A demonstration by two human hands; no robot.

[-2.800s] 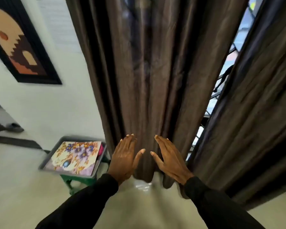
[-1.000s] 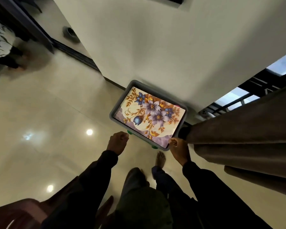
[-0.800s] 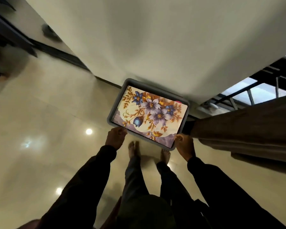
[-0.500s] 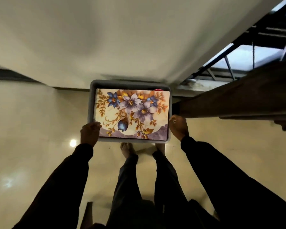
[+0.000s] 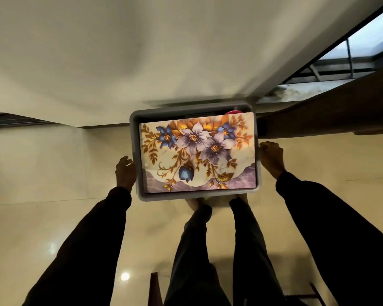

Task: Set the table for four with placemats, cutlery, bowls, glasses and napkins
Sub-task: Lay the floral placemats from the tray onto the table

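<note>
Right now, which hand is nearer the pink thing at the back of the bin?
Right. The right hand is at the right edge of the bin, the side where the pink thing sits; the left hand is across at its left edge.

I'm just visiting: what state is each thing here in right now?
Gray tub, upright, open-topped, between both hands.
Floral placemat, flat, face up, lying across the tub's top.
Pink item, mostly hidden under the placemat.
Left hand, curled against the tub's left side; hold unclear.
Right hand, fingers curled on the tub's right rim.
Curtain, partly aside, window showing.
</note>
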